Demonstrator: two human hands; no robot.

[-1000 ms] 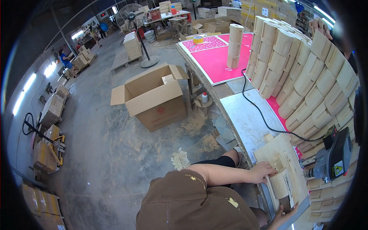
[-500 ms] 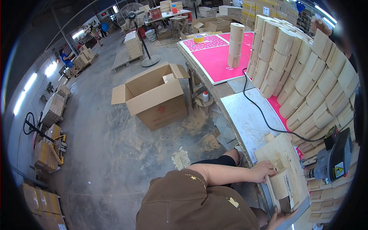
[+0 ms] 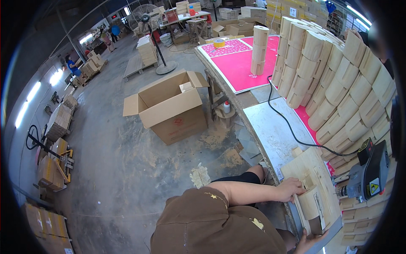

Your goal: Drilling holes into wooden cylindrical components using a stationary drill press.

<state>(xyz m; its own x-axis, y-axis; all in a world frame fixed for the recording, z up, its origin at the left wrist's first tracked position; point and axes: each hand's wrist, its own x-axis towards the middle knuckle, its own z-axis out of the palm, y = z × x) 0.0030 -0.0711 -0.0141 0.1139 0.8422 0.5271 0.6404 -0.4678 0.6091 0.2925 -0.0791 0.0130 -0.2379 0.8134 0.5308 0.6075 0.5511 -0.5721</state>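
Observation:
A pale, rounded wooden block (image 3: 311, 202) with a slot along its side lies in a flat wooden jig (image 3: 325, 180) at the lower right. My left hand (image 3: 292, 189) is closed at the block's far end, fingers bent over it. At the near end, my right hand (image 3: 308, 243) holds the block, thumb up against it and fingers along the edge of the grey board beneath. Part of that hand is cut off by the lower edge. A grey and black power tool (image 3: 367, 178) faces the jig from the right, close to the block.
Stacked rounded wooden blocks (image 3: 338, 84) form a wall along the right. A separate stack (image 3: 259, 51) stands on a pink sheet (image 3: 237, 70). A black cable (image 3: 292, 131) crosses the bench. An open carton (image 3: 175, 120) sits on the floor. A co-worker's hand (image 3: 354, 34) is behind the stacks.
My hands and the block stay in nearly the same place. Behind the stacks, the co-worker's hand and head have shifted slightly.

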